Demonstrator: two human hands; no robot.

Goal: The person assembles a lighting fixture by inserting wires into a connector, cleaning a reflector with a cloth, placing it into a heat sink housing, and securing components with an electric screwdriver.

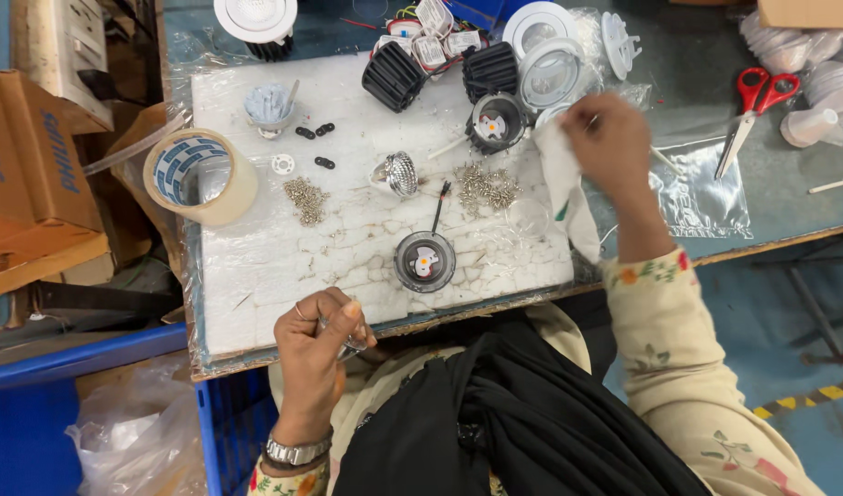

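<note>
My left hand (318, 338) sits at the near edge of the white work board (256, 266), fingers pinched on a small clear glass-like disc (352, 342). My right hand (610, 142) is raised at the board's right side and grips a white cloth (566, 193) that hangs down from it. Between the hands stands a round black lamp housing (424, 262) with a small circuit inside and a black wire sticking up. A shiny faceted reflector (398, 174) lies farther back, with heaps of small screws (486, 186) on either side.
Several black finned housings (394, 76) and white round lamp rings (550, 78) crowd the far side. A roll of clear tape (201, 176) lies at the left, red-handled scissors (752, 106) and a clear plastic bag (701, 188) at the right. Cardboard boxes (31, 174) stand off the left edge.
</note>
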